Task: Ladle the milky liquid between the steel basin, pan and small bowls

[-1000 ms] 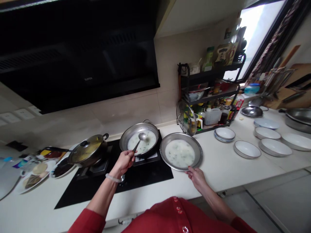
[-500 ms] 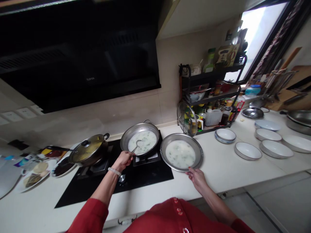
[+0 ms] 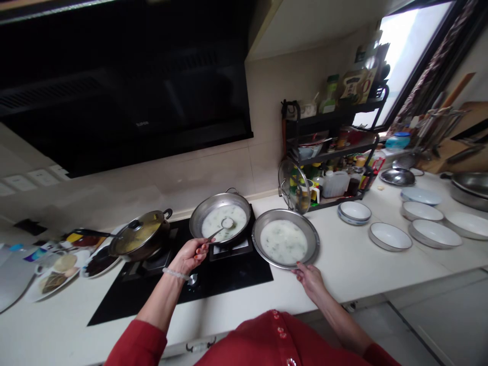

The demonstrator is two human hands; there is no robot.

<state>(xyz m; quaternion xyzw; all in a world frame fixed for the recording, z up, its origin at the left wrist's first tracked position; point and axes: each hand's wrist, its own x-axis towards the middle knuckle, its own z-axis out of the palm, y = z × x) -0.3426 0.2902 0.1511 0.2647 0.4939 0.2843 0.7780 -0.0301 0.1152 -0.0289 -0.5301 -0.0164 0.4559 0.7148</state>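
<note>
My left hand (image 3: 191, 254) is closed around the handle of a metal ladle (image 3: 227, 223). The ladle's bowl holds white liquid and is over the wok (image 3: 198, 211) on the right burner. White soup (image 3: 214, 219) with green bits fills the lower part of the wok. Beside it on the counter stands a wide metal basin (image 3: 313, 239) with the same kind of white soup (image 3: 282, 241). My right hand (image 3: 308, 277) pinches the basin's near rim, with the thumb on the edge and fingers partly hidden underneath.
A lidded pan (image 3: 138, 239) sits on the left burner of the black cooktop (image 3: 229, 277). Plates of food (image 3: 36, 292) are at far left. A glass lid (image 3: 293, 187) leans on the spice rack (image 3: 335, 152). Several bowls (image 3: 390, 237) stand on the right counter (image 3: 343, 264).
My left hand has turned and the ladle's bowl has swung to the right over the wok, now with white liquid in it. My right hand stays at the basin's rim.
</note>
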